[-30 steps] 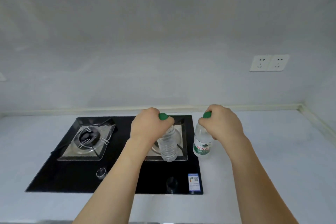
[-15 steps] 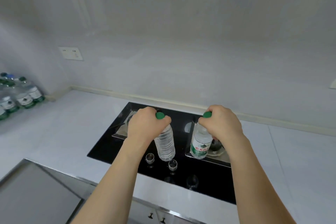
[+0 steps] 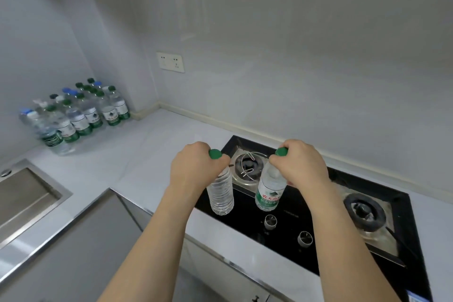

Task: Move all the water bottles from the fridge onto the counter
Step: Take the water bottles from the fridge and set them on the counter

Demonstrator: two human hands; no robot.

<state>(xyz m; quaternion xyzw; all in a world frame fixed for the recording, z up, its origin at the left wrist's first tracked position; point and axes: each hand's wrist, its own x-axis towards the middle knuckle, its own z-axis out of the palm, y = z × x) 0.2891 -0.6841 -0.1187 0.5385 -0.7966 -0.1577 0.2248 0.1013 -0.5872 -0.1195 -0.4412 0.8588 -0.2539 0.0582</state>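
Observation:
My left hand (image 3: 193, 169) grips the neck of a clear, label-less water bottle (image 3: 221, 195) with a green cap. In my right hand (image 3: 300, 165) hangs a second green-capped bottle (image 3: 269, 190) with a green and white label, held by the neck. Both bottles are carried upright in the air above the left part of the black hob (image 3: 318, 233). Several water bottles (image 3: 81, 115) with green and blue caps stand grouped on the white counter (image 3: 147, 154) in the far left corner.
A steel sink (image 3: 27, 198) is set into the counter at the left. The hob has two burners and two knobs (image 3: 270, 220). A wall socket (image 3: 170, 62) sits above the corner. The counter's front edge and cabinet doors lie below my arms.
My view has swung left, bringing the corner group of bottles and the sink into sight. Both hands keep holding their bottles in front of me.

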